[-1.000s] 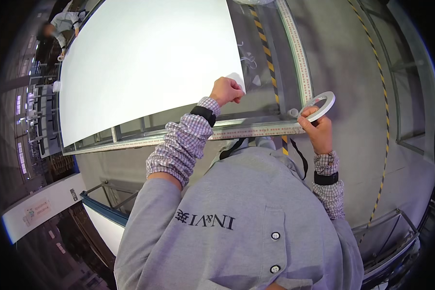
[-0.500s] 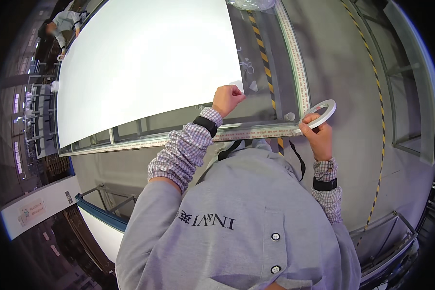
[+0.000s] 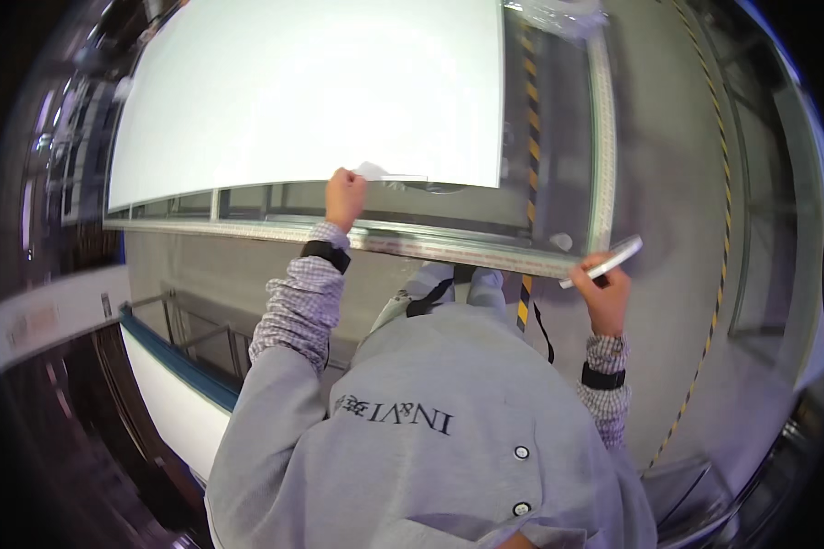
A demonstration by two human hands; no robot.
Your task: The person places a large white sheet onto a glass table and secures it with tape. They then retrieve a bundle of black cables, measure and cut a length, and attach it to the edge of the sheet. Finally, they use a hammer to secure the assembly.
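Observation:
My right hand [image 3: 604, 297] is closed around a roll of white tape [image 3: 616, 260], which is tilted nearly edge-on. It is by the near right corner of a metal frame [image 3: 602, 156]. My left hand [image 3: 345, 199] is pinched shut at the near edge of a large white sheet [image 3: 311, 101]. A thin pale scrap [image 3: 369, 170] shows at its fingertips; whether the fingers grip it or the sheet I cannot tell. The sheet lies over the frame, with its near edge short of the frame's near rail [image 3: 449, 248].
A printed pale strip runs along the rails. Crumpled clear plastic [image 3: 563, 14] lies at the far right corner. Striped yellow-black tape [image 3: 531, 119] marks the floor beneath. A blue-edged white panel [image 3: 178, 403] leans at the lower left, and a metal rack [image 3: 696, 499] stands at lower right.
My left hand has moved left along the sheet's near edge, away from its corner. The tape roll has tilted to edge-on in my right hand. The whole view has shifted, with some blur.

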